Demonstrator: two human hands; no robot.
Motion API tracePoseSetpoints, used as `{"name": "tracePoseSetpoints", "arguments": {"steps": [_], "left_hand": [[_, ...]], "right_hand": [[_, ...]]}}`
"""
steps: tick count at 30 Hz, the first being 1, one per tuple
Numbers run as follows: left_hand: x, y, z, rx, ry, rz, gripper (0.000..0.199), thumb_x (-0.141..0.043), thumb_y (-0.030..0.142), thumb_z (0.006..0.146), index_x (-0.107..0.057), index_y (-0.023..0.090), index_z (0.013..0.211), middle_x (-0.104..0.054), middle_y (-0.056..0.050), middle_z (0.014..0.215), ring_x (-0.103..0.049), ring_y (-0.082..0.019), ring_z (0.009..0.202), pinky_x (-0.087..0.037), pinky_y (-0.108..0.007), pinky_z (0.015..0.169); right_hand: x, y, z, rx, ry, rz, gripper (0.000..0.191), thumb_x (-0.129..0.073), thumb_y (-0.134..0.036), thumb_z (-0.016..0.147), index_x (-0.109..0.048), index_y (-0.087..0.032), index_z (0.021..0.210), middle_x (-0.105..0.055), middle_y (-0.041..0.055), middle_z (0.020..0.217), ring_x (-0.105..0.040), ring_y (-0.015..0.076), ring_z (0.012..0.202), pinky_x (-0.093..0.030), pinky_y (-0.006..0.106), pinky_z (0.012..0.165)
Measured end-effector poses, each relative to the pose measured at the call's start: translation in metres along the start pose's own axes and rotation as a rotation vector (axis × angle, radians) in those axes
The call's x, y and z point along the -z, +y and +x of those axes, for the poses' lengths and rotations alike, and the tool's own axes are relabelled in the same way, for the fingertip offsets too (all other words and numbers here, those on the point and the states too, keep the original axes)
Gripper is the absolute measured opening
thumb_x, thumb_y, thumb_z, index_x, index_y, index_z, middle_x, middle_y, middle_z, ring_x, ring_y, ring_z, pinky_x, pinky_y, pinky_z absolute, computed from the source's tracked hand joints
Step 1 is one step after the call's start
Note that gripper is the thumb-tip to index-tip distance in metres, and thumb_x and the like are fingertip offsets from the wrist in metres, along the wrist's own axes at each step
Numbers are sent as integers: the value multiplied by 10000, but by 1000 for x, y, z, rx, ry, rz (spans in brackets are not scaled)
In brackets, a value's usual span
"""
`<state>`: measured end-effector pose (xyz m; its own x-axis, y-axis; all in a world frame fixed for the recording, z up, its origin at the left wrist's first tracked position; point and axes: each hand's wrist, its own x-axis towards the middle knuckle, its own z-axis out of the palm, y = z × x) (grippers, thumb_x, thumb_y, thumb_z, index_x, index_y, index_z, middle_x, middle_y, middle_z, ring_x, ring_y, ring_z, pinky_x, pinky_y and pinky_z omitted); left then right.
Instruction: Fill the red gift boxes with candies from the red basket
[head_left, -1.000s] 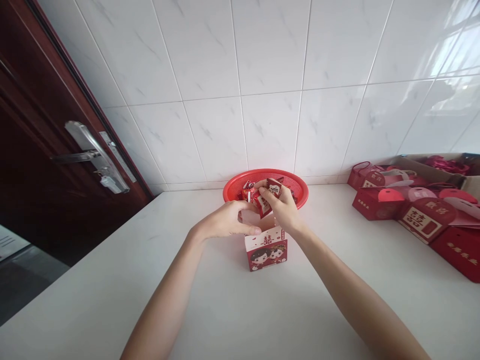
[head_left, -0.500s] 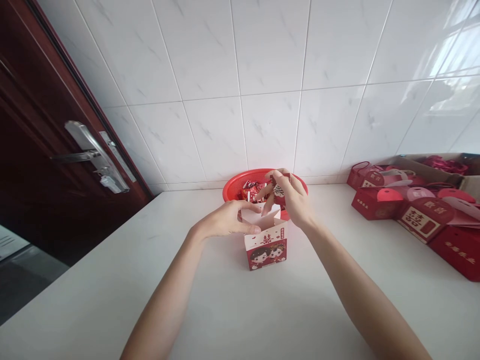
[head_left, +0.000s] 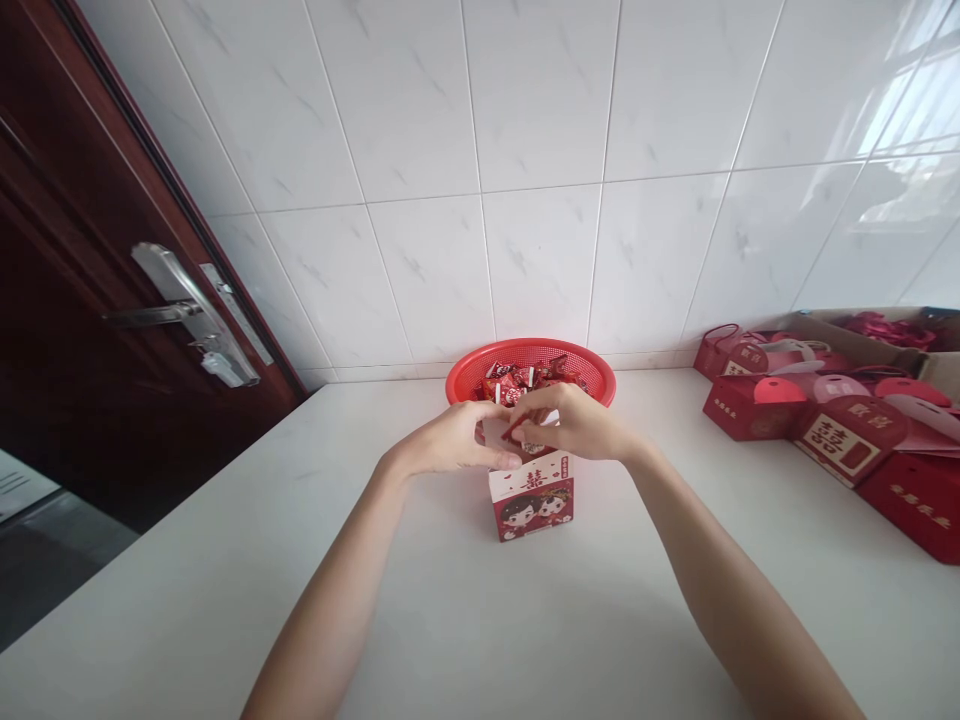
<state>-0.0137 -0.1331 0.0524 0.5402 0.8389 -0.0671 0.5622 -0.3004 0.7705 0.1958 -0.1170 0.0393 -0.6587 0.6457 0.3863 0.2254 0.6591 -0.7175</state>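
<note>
A red and white cardboard gift box (head_left: 534, 505), printed with two cartoon figures, stands upright on the white table with its top open. My left hand (head_left: 457, 437) grips the box's left side near the top, thumb over the front edge. Over the opening, my right hand (head_left: 570, 422) is closed on a red wrapped candy (head_left: 531, 447), which its fingers partly hide. Just behind the box sits a red plastic basket (head_left: 480, 358) with several red wrapped candies (head_left: 512, 388) in it. The inside of the box is mostly hidden by my hands.
At the right, several red gift boxes (head_left: 847, 435) stand close together, with a cardboard carton (head_left: 814, 325) of red items behind them. A tiled wall (head_left: 420, 270) borders the table (head_left: 442, 610); a dark door (head_left: 82, 280) with a metal handle is at the left.
My right hand has moved from above the basket's near edge down and left to the box opening, carrying the candy. My left hand and the box have stayed in place.
</note>
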Motion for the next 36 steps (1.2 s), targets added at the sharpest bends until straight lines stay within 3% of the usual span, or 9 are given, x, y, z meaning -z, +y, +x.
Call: {"name": "tracePoseSetpoints", "arguments": {"steps": [3, 7, 12, 18, 25, 29, 31, 33, 36], "left_hand": [[0, 0, 0, -14, 8, 9, 532, -791, 419, 701, -687, 239, 1191, -727, -48, 1110, -679, -274, 992, -531, -363, 837], [0, -2, -1, 7, 62, 34, 562, -808, 441, 686, -681, 271, 1206, -682, -42, 1260, -634, -307, 1146, -516, -378, 920], [-2, -5, 1, -51, 90, 84, 422, -674, 457, 839, -698, 260, 1211, -668, -46, 1320, -609, -285, 1217, -500, -371, 976], [-5, -5, 4, -117, 104, 188, 419, -699, 346, 812, -691, 257, 1222, -673, -42, 1318, -605, -276, 1231, -488, -380, 1009], [-12, -14, 16, -227, 207, 235, 359, -536, 171, 848, -721, 253, 1146, -718, -33, 1217, -645, -240, 1150, -489, -364, 993], [-15, -15, 21, -228, 238, 229, 361, -505, 161, 814, -725, 262, 1082, -740, -30, 1093, -675, -250, 1040, -516, -372, 912], [-17, -14, 22, -202, 239, 231, 304, -534, 174, 773, -733, 235, 993, -741, -45, 988, -684, -263, 950, -529, -378, 852], [-19, -13, 22, -175, 258, 175, 275, -558, 203, 754, -727, 222, 970, -730, -58, 1023, -676, -272, 974, -527, -381, 864], [-24, -14, 19, -69, 309, -33, 338, -587, 268, 763, -694, 231, 1082, -710, -61, 1120, -673, -275, 1040, -528, -378, 894]], "right_hand": [[2, 0, -2, 9, -39, -11, 106, -647, -259, 857, -746, -228, 838, -731, 4, 812, -658, 162, 734, -501, 285, 672], [8, -3, -3, 29, 168, 13, 154, -610, -300, 897, -734, -213, 873, -731, 23, 842, -665, 165, 760, -517, 303, 710], [22, -2, -7, 4, 320, 16, 204, -619, -376, 887, -712, -194, 889, -725, 48, 892, -654, 175, 791, -523, 325, 725], [33, 7, -11, -91, 265, -84, 267, -662, -393, 839, -685, -191, 1011, -718, 69, 955, -676, 203, 880, -538, 369, 805], [32, 14, -14, -141, 228, -132, 303, -699, -305, 795, -689, -223, 1087, -724, 75, 989, -677, 231, 925, -546, 382, 788], [6, -9, -11, 15, 240, -201, 127, -606, -192, 853, -700, -204, 938, -715, 47, 883, -660, 181, 809, -519, 331, 749], [-20, -23, -8, 92, 184, -274, 175, -575, -89, 835, -698, -204, 882, -714, 44, 885, -641, 168, 778, -479, 292, 680], [-50, -36, -6, 101, 126, -415, 163, -591, -54, 813, -682, -190, 805, -690, 37, 797, -591, 152, 663, -386, 257, 559], [-89, -49, -6, 11, 270, -635, 154, -554, -99, 870, -656, -159, 772, -636, 61, 738, -526, 156, 589, -264, 263, 491]]}}
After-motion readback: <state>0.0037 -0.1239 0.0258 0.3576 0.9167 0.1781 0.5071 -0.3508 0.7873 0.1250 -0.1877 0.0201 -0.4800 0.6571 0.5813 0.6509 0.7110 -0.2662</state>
